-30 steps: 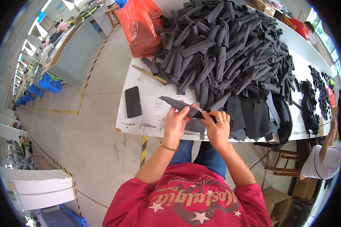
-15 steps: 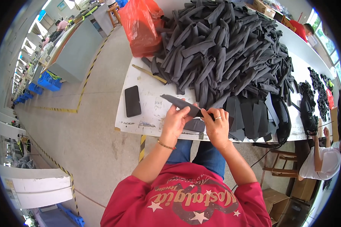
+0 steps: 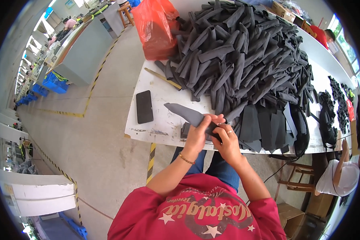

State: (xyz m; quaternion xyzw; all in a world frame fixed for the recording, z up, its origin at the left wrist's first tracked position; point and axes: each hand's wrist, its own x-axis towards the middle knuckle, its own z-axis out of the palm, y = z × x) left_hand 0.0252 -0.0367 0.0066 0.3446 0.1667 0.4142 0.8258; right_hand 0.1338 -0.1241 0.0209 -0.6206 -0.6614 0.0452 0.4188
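Your left hand [image 3: 199,134] and right hand [image 3: 227,141] both grasping one grey strip [image 3: 188,114]; huge strip pile [image 3: 244,56] at 12 o'clock still unhandled; phone [image 3: 144,106] on table [image 3: 164,94].

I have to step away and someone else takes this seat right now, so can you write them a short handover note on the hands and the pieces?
Left hand: closed on the long dark grey fabric piece, grip near its middle; the pointed end sticks out to the left.
Right hand: pinching the same piece at its right end, over the table's near edge.
Things: big heap of like dark pieces on the white table; flat stack of dark sheets right of the hands; black phone to the left; red bag at the far corner.
Done: one piece picked up.
Left: the heap looks unworked.
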